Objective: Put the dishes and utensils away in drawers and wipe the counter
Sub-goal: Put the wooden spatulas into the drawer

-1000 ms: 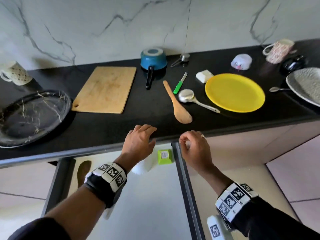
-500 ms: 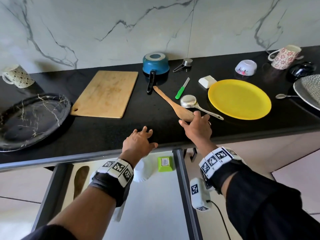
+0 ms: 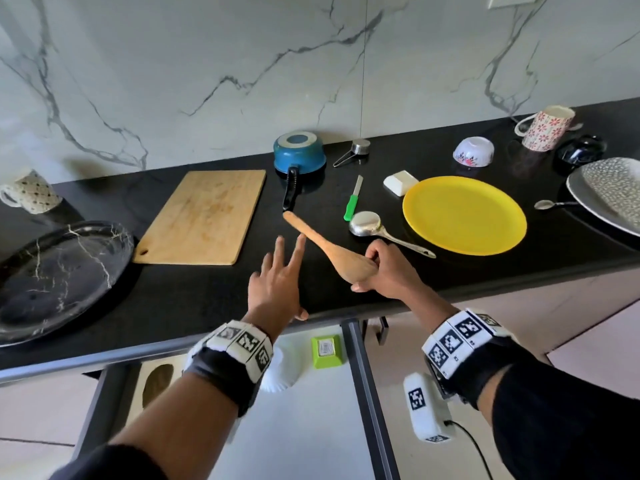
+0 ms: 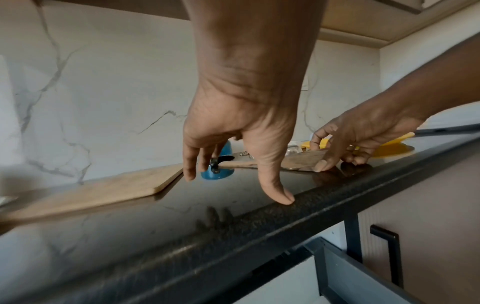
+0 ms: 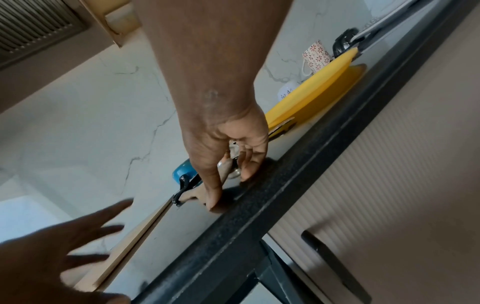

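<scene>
While the wooden spatula lies slantwise on the black counter, blade end toward the front edge and handle tip pointing back at the blue saucepan, best to firm up the hold before lifting. Right hand curled round the broad blade, thumb under the near side, fingers over the far side; a light pinch by the look of it, so worth sliding a little toward the neck for balance. Left hand spread and loose above the counter, fingers straight and gripping nothing, index fingertip near the handle: could steady the long end or take it over. Lift straight up, clear of the steel ladle lying just beside, and of the green-handled knife behind it. Yellow plate near on the right, so no sweeping that way. Then down and forward into the open drawer below the counter edge, laid flat beside the green box and the white bowl, handle along the drawer's length. Cutting board well apart, no obstacle.
</scene>
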A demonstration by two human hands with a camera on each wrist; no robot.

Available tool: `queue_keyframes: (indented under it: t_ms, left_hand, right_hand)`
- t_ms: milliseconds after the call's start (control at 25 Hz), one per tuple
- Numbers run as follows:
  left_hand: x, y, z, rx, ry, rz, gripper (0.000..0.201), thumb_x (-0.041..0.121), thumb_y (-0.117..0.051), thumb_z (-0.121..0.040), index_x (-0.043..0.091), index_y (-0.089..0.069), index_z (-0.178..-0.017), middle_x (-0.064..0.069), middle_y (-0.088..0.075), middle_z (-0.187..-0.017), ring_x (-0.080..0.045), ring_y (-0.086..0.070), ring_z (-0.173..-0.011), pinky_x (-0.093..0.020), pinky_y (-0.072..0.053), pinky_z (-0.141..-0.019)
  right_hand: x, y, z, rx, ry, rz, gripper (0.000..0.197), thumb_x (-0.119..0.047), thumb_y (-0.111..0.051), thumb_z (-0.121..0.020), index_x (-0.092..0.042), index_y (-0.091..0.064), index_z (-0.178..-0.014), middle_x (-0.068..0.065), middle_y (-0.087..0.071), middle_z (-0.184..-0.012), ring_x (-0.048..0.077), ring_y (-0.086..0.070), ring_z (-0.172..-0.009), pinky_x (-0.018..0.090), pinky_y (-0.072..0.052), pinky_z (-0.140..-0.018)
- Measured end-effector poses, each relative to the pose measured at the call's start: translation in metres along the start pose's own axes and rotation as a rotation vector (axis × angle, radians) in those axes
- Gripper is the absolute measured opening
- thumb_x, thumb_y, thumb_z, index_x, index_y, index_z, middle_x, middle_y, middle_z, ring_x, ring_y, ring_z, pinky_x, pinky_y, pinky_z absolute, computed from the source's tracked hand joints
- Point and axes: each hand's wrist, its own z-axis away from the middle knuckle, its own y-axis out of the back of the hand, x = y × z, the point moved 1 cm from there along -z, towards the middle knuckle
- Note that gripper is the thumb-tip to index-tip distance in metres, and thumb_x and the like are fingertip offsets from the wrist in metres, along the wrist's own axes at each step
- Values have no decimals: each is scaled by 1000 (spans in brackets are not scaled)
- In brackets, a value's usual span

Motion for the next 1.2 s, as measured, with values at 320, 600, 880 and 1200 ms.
queue_keyframes:
  t_ms: [320,600,880,1200]
  left_hand:
    - [10,17,-22,-110,-137,-256,74,54,-89,-54,27,-60,-116,-2,-58,-127,-27,-51,-123,-39,-43,-93]
    - [-33,-16,-18,-183,82,279,52,50,-89,-58,20,-55,-84,1,-54,-77,-22,-54,-73,-28,-40,-63]
    - [-36,-28,-4,-100,167,391,49,53,-86,-61,22,-51,-75,-1,-56,-74,-15,-53,-59,-27,-35,-50]
    - [-32,-22,-1,-65,189,234,53,70,-78,-58,28,-54,-82,2,-61,-79,-22,-62,-74,-28,-44,-58]
  right_hand:
    - [2,12,27,-138,252,-589,31,6,-75,-78,-16,-65,-97,6,-68,-83,12,-64,-69,32,-59,-60]
    - [17,26,-11,288,101,-336,32,-24,-87,-71,-15,-69,-96,6,-69,-96,14,-64,-82,36,-56,-79]
    - [17,19,-24,210,-163,138,54,-46,-74,-82,-19,-55,-126,10,-52,-122,30,-57,-109,42,-49,-87]
    - [-7,-1,-11,103,-268,257,38,-45,-69,-86,-14,-61,-107,5,-67,-101,26,-66,-92,31,-42,-63]
